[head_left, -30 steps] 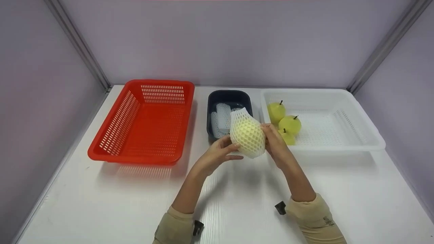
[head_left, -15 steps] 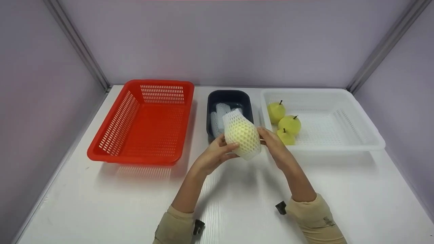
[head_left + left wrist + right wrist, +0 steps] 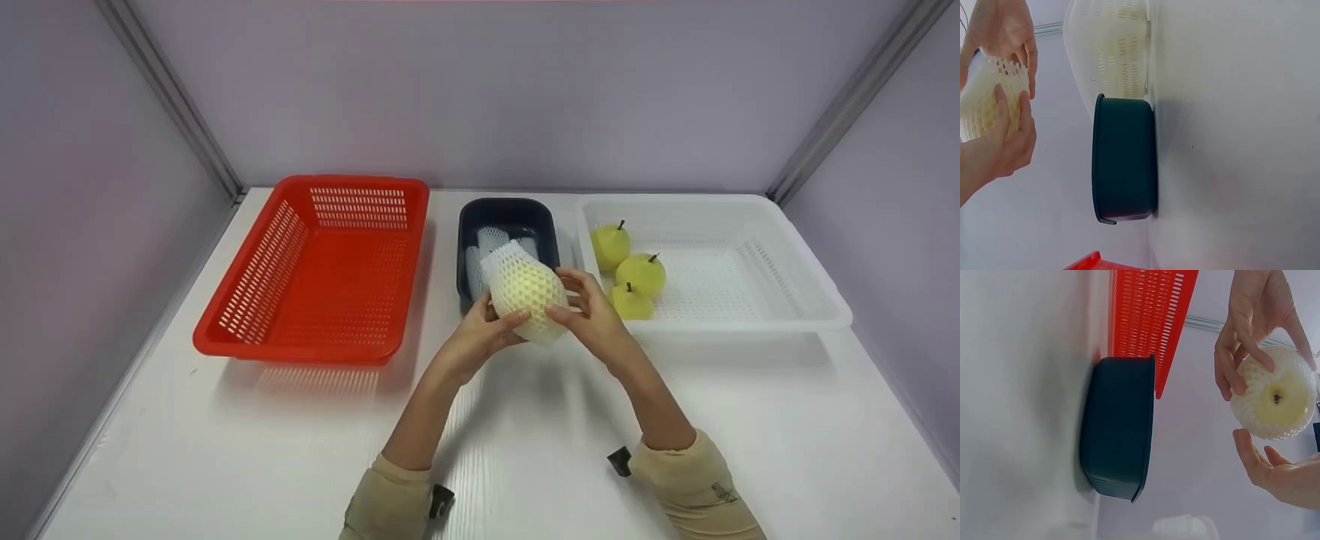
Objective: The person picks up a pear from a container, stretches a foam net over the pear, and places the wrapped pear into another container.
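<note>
A yellow pear [image 3: 529,289] in a white foam net [image 3: 505,257] is held up in front of the dark blue tub [image 3: 508,205]. My left hand [image 3: 475,341] grips it from the left, thumb across the front and fingers behind. On the other side, my right hand [image 3: 600,322] has its thumb over the net and its bent fingers at the pear's right edge. The net's loose end sticks out toward the upper left. In the right wrist view, the bare end of the pear [image 3: 1289,402] shows through the net's opening, with a dark spot in its middle.
Several folded foam nets [image 3: 493,238] lie in the tub. To the left stands a red slotted basket [image 3: 337,289]; at right, a white basket [image 3: 735,326] holds three yellow pears [image 3: 641,275]. Walls rise behind and at both sides of the white table [image 3: 300,450].
The pear in its net has shifted a little left between the hands. My right hand has moved its thumb onto the front of the net; my left hand keeps its grip.
</note>
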Tool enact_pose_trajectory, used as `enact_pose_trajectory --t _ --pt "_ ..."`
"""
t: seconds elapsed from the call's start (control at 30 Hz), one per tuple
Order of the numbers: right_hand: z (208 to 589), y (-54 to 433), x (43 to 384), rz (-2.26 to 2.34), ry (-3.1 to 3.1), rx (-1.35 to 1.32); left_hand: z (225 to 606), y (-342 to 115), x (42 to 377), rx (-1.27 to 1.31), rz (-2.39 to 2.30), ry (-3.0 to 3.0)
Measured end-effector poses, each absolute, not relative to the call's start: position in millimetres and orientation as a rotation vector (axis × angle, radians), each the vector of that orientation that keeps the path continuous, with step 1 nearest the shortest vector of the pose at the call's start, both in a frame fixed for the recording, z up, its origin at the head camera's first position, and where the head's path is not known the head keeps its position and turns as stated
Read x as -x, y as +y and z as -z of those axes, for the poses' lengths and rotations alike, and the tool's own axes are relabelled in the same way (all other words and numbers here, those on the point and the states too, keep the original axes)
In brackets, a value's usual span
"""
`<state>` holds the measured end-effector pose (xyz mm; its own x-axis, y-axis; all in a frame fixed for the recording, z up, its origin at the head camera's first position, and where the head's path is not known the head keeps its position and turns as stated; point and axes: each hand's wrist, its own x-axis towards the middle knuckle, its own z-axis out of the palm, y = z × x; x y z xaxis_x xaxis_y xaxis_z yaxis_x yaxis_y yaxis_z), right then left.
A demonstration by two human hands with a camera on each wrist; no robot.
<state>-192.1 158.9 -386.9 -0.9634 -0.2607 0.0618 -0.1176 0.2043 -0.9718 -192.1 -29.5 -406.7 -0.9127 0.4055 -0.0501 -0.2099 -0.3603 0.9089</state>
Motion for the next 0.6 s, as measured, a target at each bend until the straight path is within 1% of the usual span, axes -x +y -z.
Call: enact_pose_trajectory --t 0.13,0.37,0.6 --pt "389.8 158.9 193.0 1.840 2.329 0.355 407.3 -28.5 191.3 -0.264 -2.285 1.559" --pt "390.0 159.7 195.8 1.885 2.269 0.268 411.8 -31.4 190.6 -0.352 -2.276 1.574" --pt "387.5 156.7 193.2 2.011 2.132 0.300 408.3 -31.5 191.2 -0.280 -2.348 1.538"
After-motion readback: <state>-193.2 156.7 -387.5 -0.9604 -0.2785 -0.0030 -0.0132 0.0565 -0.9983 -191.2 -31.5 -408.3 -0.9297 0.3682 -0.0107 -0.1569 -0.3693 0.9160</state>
